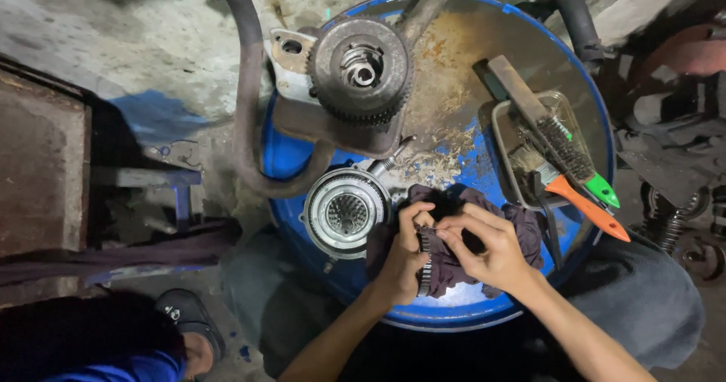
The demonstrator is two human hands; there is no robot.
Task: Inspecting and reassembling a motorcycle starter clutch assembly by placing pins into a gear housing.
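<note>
Toothed ring (426,265) sat edge-on at the drum surface's (484,163) 6 o'clock, left hand (401,257) grip pinching it, right hand (484,250) grip pressing the dark rag (522,227) against it; wiping appeared under way, the silver hub (346,212) at 9 o'clock untouched.

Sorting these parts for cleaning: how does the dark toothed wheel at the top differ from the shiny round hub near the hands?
The dark rusty toothed wheel is grimy; the shiny silver round hub looks clean. The wheel sits on a bracket, the hub on the blue drum top. Both are round with a central bore.
</note>
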